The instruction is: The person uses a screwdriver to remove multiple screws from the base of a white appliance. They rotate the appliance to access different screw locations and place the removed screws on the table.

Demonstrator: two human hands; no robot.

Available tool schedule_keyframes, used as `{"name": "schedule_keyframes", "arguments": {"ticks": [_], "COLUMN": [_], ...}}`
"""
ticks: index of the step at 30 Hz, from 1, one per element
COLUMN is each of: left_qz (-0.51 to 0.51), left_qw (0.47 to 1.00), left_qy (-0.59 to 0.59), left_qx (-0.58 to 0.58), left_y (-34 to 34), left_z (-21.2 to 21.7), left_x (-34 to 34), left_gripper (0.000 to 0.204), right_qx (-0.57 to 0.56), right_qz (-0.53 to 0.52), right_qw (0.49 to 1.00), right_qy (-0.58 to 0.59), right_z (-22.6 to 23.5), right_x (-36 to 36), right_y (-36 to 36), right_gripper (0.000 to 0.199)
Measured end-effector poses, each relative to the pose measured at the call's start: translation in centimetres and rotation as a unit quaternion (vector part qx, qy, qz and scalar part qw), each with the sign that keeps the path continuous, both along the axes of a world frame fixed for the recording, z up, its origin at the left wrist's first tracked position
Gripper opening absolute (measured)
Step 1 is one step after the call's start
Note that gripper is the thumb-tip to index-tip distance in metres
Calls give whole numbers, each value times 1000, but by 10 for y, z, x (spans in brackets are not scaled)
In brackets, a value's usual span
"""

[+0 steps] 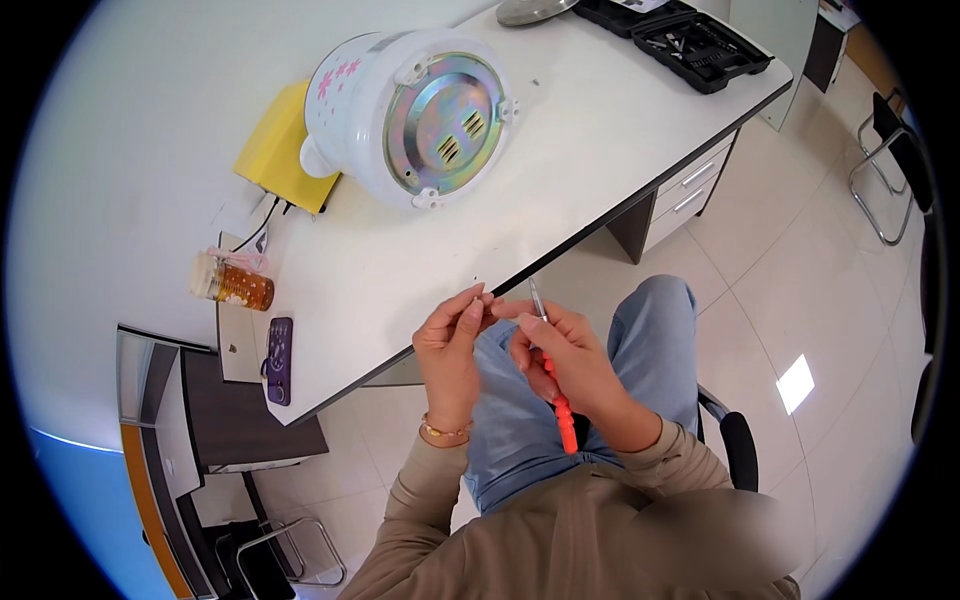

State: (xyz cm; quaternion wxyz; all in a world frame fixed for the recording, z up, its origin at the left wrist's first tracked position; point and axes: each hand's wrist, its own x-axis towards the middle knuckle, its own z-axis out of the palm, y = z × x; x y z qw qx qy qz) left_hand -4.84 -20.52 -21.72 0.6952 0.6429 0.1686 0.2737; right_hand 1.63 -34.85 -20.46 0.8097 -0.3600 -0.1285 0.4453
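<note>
Over the table's front edge, my left hand (450, 350) is closed in a pinch, thumb against fingertips. Whatever sits between those fingertips is too small to make out. My right hand (575, 365) is wrapped round a screwdriver (565, 425) with an orange-red handle, its metal shaft pointing up and away from me. The right fingertips reach over close to the left ones. Farther back on the table, a white rice cooker (345, 110) with pink flowers lies on its side. Its round metal base plate (445, 125), with slotted vents, faces me.
The white table (580, 130) has a dark edge. A yellow box (290, 150) with a cable stands behind the cooker. At the left are a jar of amber drink (240, 285) and a purple phone (280, 360). An open black tool case (700, 50) and a metal lid (535, 10) lie at the back.
</note>
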Motion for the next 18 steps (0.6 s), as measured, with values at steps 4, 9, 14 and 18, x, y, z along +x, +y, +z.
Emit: {"name": "schedule_keyframes", "arguments": {"ticks": [4, 9, 14, 18], "left_qz": [1, -29, -17, -51], "left_qw": [988, 963, 931, 879], "left_qy": [23, -39, -92, -135], "left_qx": [-150, -264, -354, -455], "left_y": [4, 13, 20, 29], "left_z": [10, 9, 16, 24], "left_x": [4, 13, 29, 44], "left_gripper": [20, 16, 15, 14], "right_qx": [12, -23, -38, -40], "right_qz": [32, 39, 118, 248], "right_qw": [991, 979, 963, 948], "right_qy": [132, 197, 238, 194], "right_z": [-11, -16, -20, -23], "right_x": [-5, -38, -70, -92], "right_y": [-11, -25, -43, -61], "right_gripper": [27, 25, 27, 35]}}
